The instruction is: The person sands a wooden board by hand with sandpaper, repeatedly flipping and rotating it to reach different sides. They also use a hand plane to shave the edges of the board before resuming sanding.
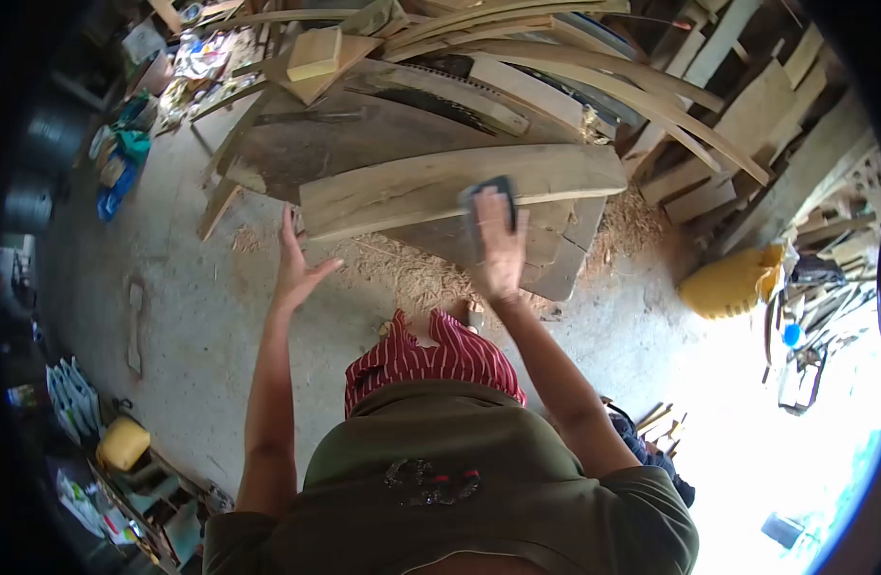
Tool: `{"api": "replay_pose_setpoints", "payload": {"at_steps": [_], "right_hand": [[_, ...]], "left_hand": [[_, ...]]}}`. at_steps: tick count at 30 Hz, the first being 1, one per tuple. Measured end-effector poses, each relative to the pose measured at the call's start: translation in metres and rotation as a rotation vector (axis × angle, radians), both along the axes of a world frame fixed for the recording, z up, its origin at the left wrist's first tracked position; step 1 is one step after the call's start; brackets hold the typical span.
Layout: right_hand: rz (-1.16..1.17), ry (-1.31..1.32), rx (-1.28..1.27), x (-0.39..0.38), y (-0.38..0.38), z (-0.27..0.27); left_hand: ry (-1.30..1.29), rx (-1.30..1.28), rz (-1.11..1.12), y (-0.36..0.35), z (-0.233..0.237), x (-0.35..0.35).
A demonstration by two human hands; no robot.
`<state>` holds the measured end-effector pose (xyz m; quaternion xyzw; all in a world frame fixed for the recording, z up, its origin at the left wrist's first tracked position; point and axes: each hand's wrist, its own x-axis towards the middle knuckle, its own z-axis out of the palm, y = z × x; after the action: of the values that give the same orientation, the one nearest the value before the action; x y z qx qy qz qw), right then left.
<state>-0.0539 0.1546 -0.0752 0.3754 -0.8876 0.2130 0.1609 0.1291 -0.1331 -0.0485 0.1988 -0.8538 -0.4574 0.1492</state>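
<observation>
A thick wooden board (393, 187) with a slight curve rests on its side across a brown worktop (297, 144). My right hand (498, 249) lies over a dark flat sanding pad (474, 216) at the near edge of the board, right of its middle. The fingers stretch along the pad and partly cover it; the hand and pad are slightly blurred. Off the board's left end, my left hand (295, 268) is open, thumb and fingers spread, its fingertips close to the board's lower left corner. Nothing is in it.
Curved wooden strips (575, 62) and a small wood block (315, 54) lie at the back of the worktop. Wood shavings (421, 273) cover the floor below. Planks (747, 125) lean at right, near a yellow sack (733, 285). A yellow container (123, 443) stands lower left.
</observation>
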Motion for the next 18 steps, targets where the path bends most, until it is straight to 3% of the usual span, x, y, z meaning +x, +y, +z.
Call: {"api": "replay_pose_setpoints", "payload": {"at_steps": [1,3,4,5,6,7,8,9,13,15,17,18], "right_hand": [[0.148,-0.078,-0.067,0.012,-0.008,0.002],[0.192,0.054,0.157,-0.011,0.006,0.005],[0.055,0.210,0.424,-0.025,0.020,0.022],[0.070,0.035,0.007,-0.031,0.035,0.037],[-0.082,0.007,-0.031,-0.058,0.058,0.015],[-0.277,-0.219,-0.428,-0.061,0.059,0.027],[-0.446,-0.094,-0.263,-0.070,0.071,0.035],[-0.439,0.043,-0.352,-0.076,0.076,0.036],[-0.355,0.043,-0.368,-0.077,0.079,0.044],[-0.309,0.104,-0.531,-0.074,0.076,0.069],[-0.377,0.330,-0.400,-0.077,0.072,0.081],[-0.358,0.317,-0.287,-0.095,0.082,0.054]], "left_hand": [[-0.077,0.153,0.040,-0.003,0.007,-0.001],[-0.029,0.139,0.028,-0.016,-0.006,-0.013],[0.040,0.016,-0.030,-0.023,-0.013,-0.019],[0.102,-0.114,-0.076,-0.031,-0.017,-0.019],[0.037,-0.112,-0.047,-0.033,-0.017,-0.020],[-0.027,-0.109,-0.010,-0.033,-0.016,-0.022],[-0.038,-0.185,-0.026,-0.039,-0.023,-0.024],[-0.049,-0.256,-0.048,-0.043,-0.027,-0.024],[-0.142,-0.192,0.034,-0.032,0.000,-0.024],[-0.128,-0.267,0.016,-0.035,0.001,-0.026],[-0.070,-0.200,-0.025,-0.038,-0.006,-0.026],[-0.013,-0.134,-0.052,-0.040,-0.010,-0.028]]}}
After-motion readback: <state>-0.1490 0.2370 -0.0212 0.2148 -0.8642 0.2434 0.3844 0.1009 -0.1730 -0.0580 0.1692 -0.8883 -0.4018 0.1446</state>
